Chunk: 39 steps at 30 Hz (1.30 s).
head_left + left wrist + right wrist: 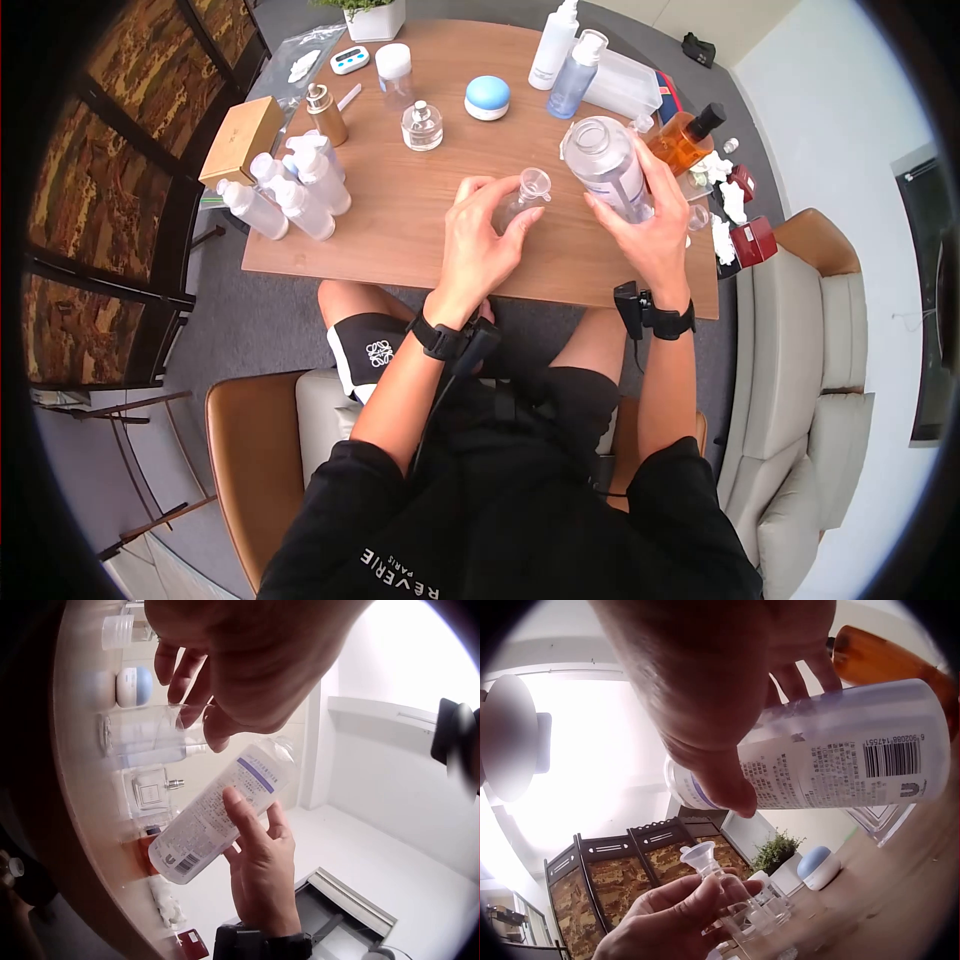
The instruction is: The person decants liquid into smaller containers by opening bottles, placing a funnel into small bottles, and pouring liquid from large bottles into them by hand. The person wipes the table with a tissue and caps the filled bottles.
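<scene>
My left hand (478, 235) holds a clear bottle (742, 911) round its neck near the front of the table. A small clear funnel (535, 183) sits in that bottle's mouth. Just to the right, my right hand (655, 220) grips a large, transparent labelled bottle (214, 817), thumb on one side. This bottle is tilted with its uncapped mouth towards the funnel, the two standing apart. In the right wrist view, the label carries a barcode (892, 759) near the bottle's base.
Left on the table are several white squeeze bottles (305, 205), a gold pump bottle (326, 115) and a carton (243, 140). Behind stand a glass perfume bottle (422, 128) and a blue-lidded round jar (487, 98). An amber bottle (680, 142) and crumpled tissues (733, 203) lie right.
</scene>
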Available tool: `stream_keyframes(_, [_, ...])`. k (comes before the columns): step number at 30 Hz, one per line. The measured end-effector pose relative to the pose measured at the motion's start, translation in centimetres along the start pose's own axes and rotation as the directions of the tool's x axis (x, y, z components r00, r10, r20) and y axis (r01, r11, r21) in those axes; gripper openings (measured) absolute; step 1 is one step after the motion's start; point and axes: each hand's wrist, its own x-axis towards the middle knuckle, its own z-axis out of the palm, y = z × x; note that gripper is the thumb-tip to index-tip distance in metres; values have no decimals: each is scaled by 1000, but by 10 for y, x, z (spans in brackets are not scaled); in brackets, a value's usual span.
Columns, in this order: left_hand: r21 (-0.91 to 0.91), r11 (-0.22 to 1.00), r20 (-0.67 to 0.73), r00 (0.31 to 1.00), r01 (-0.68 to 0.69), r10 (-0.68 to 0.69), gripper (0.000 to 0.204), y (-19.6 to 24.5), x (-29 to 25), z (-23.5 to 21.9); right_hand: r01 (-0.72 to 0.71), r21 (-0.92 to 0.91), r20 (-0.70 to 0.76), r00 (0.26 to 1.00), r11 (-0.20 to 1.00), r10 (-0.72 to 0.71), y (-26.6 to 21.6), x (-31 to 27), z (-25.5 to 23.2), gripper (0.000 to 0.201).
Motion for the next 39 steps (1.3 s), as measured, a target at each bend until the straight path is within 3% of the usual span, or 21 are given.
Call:
stream_keyframes(2, [-22,1000,19,1000,-1,1,39,1,0,0,-5,-14,21,1000,1000,5,2,-2,-2,77])
stream_keyframes(4, [-72,993,47,995,93,-90,40,3,-1,-1,-10,-26,41,999,1000,11,3,-3,-3,76])
stream_keyframes(8, [-50,996,41,996,79,-77,43,1,-3,-4,19,-65,77,997,998,-14,8,-6,-5,76])
stream_keyframes(10, [-33,999,15,1000,1,0,48,6,-1,-7,29,-83,91,996,996,-22,9,-7,-3,77])
stream_keyframes(14, [-49,999,19,1000,16,-15,50,10,0,-16,53,-108,117,992,993,-40,8,-6,-2,77])
stream_keyframes(20, [-274,955,76,992,114,-96,38,5,12,-18,88,-163,116,991,983,-70,11,-7,-1,77])
stream_keyframes(24, [-263,958,138,987,117,-83,36,1,14,-17,109,-212,124,989,971,-84,10,-6,-6,75])
stream_keyframes(31, [-298,945,124,987,133,-99,33,-3,14,-12,157,-292,178,978,943,-108,4,-3,-11,75])
stream_keyframes(33, [-238,969,101,994,64,-41,34,-11,14,-12,183,-309,165,977,933,-137,4,-4,-10,76])
stream_keyframes(39, [-259,962,81,995,83,-64,38,-1,14,-15,120,-311,172,983,943,-69,1,-4,-10,74])
